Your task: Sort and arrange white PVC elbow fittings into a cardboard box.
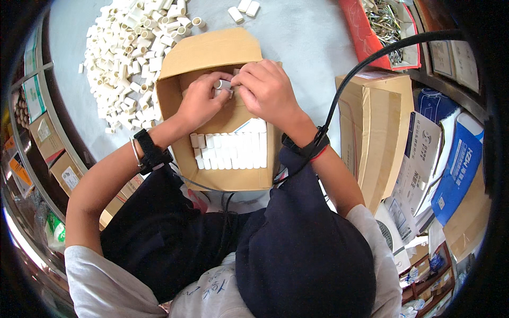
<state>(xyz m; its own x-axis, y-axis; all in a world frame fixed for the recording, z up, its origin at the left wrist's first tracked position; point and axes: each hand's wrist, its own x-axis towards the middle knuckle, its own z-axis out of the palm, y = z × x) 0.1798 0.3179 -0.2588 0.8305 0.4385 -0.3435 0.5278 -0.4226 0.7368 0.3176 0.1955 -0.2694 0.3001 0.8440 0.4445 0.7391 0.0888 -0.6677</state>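
Observation:
An opened cardboard box (220,181) lies between my knees, its flap tilted away from me. Short white plastic tubes (232,151) are packed in rows along its near side. Inside the box's far part, my left hand (204,95) is closed around white tube pieces (222,84). The fingers of my right hand (264,87) are pinched together close to those pieces; whether they grip anything is hidden. To the left of the box a large heap of similar white tubes (123,67) covers the grey floor.
Several loose tubes (235,14) lie beyond the box. A red-edged box (358,35) of metal strips is at the upper right, with a taped carton (373,135) below it. A black cable (338,87) arcs past my right wrist. Shelves with cartons (47,135) line the left.

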